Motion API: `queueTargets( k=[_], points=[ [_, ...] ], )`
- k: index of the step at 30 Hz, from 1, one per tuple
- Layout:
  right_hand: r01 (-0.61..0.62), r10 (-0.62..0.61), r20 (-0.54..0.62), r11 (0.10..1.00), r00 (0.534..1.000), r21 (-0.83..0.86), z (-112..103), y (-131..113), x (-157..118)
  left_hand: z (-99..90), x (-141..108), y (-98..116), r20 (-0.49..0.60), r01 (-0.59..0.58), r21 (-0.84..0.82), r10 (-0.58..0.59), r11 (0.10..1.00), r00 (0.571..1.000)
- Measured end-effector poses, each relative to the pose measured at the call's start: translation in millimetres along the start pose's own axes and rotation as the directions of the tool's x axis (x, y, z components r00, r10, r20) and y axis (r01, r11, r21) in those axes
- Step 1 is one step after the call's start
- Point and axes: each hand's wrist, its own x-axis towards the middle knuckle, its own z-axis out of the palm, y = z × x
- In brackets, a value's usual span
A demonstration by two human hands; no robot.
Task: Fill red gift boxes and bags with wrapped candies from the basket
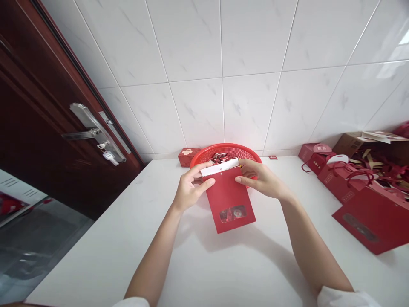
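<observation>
Both hands grip a red paper gift bag [223,192] by its upper corners, holding it tilted above the white table. Its white inner flap [220,168] shows along the top edge, and small red-wrapped pieces are visible through the clear window [233,213] low on its front. My left hand [191,187] pinches the left corner, thumb in front and fingers behind. My right hand [260,177] has the right corner, thumb on the front. Just behind the bag stands a red plastic basket [201,154] with red-wrapped sweets [220,157] in it.
A small red box [188,157] sits left of the basket by the tiled wall. On the right stand several red gift bags [373,213] and a cardboard box [351,143] with ribbons. A red packet [273,157] lies near the wall. A dark door [38,98] is at left.
</observation>
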Motion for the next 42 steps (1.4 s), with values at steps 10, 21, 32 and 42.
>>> queueTargets(
  k=[10, 21, 32, 42],
  points=[
    [0.023, -0.023, -0.02, 0.999, 1.0, -0.034, -2.3, -5.9, -1.9, 6.5, -1.9, 6.9, -0.049, -0.057, 0.015, 0.058, 0.998, 0.997],
    [0.012, -0.01, -0.102, 1.0, 0.995, 0.019, 0.3, -7.2, -0.4, 5.8, -5.5, 10.3, 0.033, -0.068, 0.034, 0.067, 0.997, 0.997],
    [0.069, -0.086, -0.144, 0.991, 0.986, -0.114, -9.8, -14.4, -9.7, 13.1, -5.3, 2.4, -0.015, 0.042, -0.005, -0.042, 0.999, 0.999],
    [0.076, -0.167, -0.327, 0.959, 0.93, -0.272, -42.6, -24.8, -35.7, 25.0, 1.9, -16.8, -0.073, 0.028, -0.054, -0.032, 0.998, 0.997]
  ],
)
